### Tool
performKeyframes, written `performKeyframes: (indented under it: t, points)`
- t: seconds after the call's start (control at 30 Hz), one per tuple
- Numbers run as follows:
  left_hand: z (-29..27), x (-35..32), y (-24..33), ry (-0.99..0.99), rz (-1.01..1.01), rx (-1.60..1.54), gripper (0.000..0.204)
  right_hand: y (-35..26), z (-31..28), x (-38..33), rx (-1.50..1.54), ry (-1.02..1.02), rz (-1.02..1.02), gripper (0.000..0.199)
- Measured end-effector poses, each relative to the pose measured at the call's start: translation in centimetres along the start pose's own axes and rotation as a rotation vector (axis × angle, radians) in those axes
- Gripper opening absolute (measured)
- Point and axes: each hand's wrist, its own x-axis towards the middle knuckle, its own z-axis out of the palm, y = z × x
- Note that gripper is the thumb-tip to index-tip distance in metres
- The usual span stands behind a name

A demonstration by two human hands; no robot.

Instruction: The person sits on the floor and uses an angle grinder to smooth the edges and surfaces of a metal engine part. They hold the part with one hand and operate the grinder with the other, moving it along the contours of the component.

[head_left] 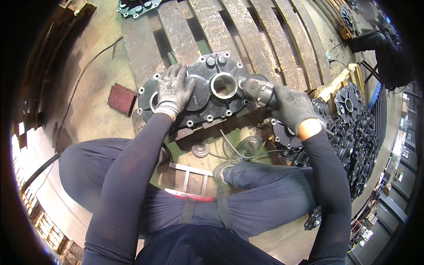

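A black metal housing cover [201, 98] with round bores and bolt holes along its rim lies flat on the near end of a wooden pallet [176, 23]. My left hand [174, 92], in a grey glove, rests on its left part with fingers outstretched and palm down. In my right hand [294, 107], also gloved, is an angle grinder [261, 92], its body gripped by wrapped fingers. The grinder's head and disc are at the cover's right end, beside the large bright-edged bore. Whether the disc touches the metal is hard to tell.
Many similar black castings [346, 132] are heaped at the right. A reddish pad [121, 99] and a round disc [200, 149] lie on the floor. A cord [260, 155] runs near my feet. Another person [375, 42] is at the far right; a greenish casting [138, 9] sits far left.
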Motion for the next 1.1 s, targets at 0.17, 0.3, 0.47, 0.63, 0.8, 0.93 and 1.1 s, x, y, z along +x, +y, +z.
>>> performKeyframes:
  t: [0.17,0.3,0.47,0.63,0.8,0.93,1.1]
  points:
    - [0.2,0.1,-0.2,-0.002,0.004,0.003,0.063,0.9,-1.4,0.2,0.114,-0.043,0.186,0.055]
    - [0.4,-0.1,-0.1,0.011,0.001,0.013,0.063,0.0,-2.9,1.7,0.244,-0.076,0.234,0.056]
    - [0.3,-0.1,-0.2,0.017,0.001,0.017,0.064,-1.6,-4.4,3.5,0.252,-0.156,0.228,0.063]
    - [0.2,0.1,-0.1,-0.008,0.0,-0.007,0.064,-0.6,-2.9,4.6,0.363,-0.157,0.186,0.068]
    - [0.0,0.1,0.0,-0.04,-0.022,-0.002,0.067,0.2,-3.5,4.9,0.481,-0.252,0.257,0.08]
    - [0.2,0.0,-0.2,-0.015,-0.006,0.004,0.067,1.6,-2.8,3.3,0.442,-0.226,0.331,0.081]
    - [0.2,0.3,-0.2,-0.014,-0.004,0.013,0.066,3.8,0.6,-1.4,0.723,-0.145,0.379,0.076]
